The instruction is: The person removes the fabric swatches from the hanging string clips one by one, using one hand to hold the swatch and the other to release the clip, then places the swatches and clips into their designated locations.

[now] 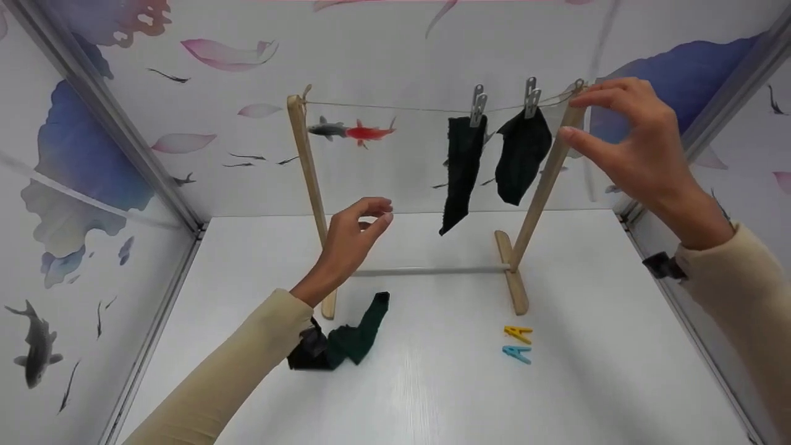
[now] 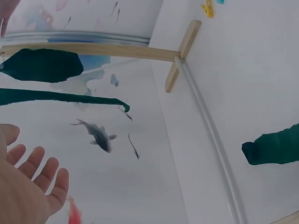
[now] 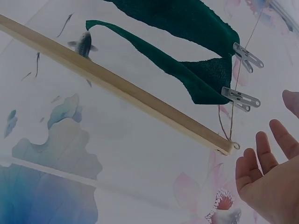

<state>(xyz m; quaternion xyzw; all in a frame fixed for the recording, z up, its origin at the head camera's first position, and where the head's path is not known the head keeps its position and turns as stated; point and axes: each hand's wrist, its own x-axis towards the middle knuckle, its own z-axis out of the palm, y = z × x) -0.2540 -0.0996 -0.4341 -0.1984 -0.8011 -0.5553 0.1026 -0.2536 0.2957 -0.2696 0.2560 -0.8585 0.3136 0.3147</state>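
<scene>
Two dark green cloth strips hang from a string (image 1: 395,109) on a wooden rack; a metal clothespin (image 1: 477,106) grips the long strip (image 1: 463,173) and a second metal clothespin (image 1: 531,99) the wider strip (image 1: 524,157). My right hand (image 1: 646,145) is raised at the top of the right post (image 1: 544,179), fingers loosely bent around nothing; the right wrist view shows it apart from the post. My left hand (image 1: 355,235) hovers before the left post (image 1: 309,167), fingers relaxed and holding nothing. Below that wrist, a crumpled green strip (image 1: 364,334) lies on the table, partly hidden by the sleeve.
A yellow clothespin (image 1: 518,334) and a blue clothespin (image 1: 516,354) lie on the white table (image 1: 445,395) near the right foot (image 1: 513,278) of the rack. A pale crossbar (image 1: 432,271) joins the posts low down. Printed walls (image 1: 80,185) enclose the table at back and sides.
</scene>
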